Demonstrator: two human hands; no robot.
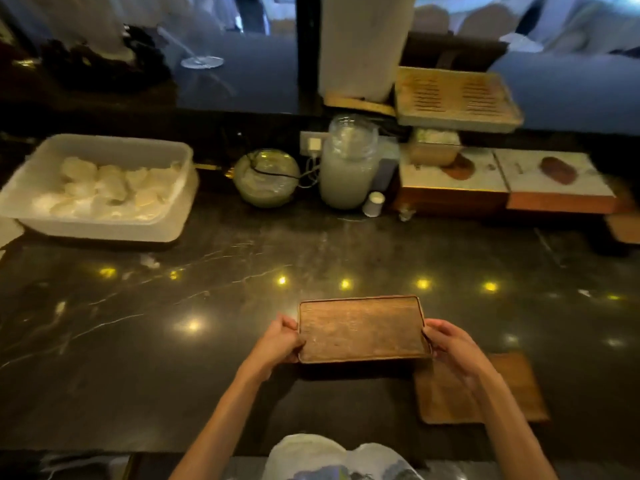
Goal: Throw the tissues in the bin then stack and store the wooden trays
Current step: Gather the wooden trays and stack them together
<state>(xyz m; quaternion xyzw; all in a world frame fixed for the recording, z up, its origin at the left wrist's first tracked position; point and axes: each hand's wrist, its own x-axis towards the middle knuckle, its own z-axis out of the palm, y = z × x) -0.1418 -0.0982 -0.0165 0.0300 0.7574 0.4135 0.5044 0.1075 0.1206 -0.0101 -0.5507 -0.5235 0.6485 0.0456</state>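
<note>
I hold a small rectangular wooden tray (360,329) just above the dark marble counter (207,306), near its front edge. My left hand (280,344) grips the tray's left short edge, and my right hand (450,344) grips its right short edge. The tray is empty and tilted slightly toward me. A second wooden tray (512,396) lies flat on the counter under my right forearm, partly hidden by it. No tissues are visible on the trays.
A white plastic tub (104,230) holding pale rolled items sits at the back left. A glass bowl (266,178), a tall glass jar (348,164), a small white bottle (374,203), wooden boxes (502,188) and a slatted bamboo tray (457,95) line the back.
</note>
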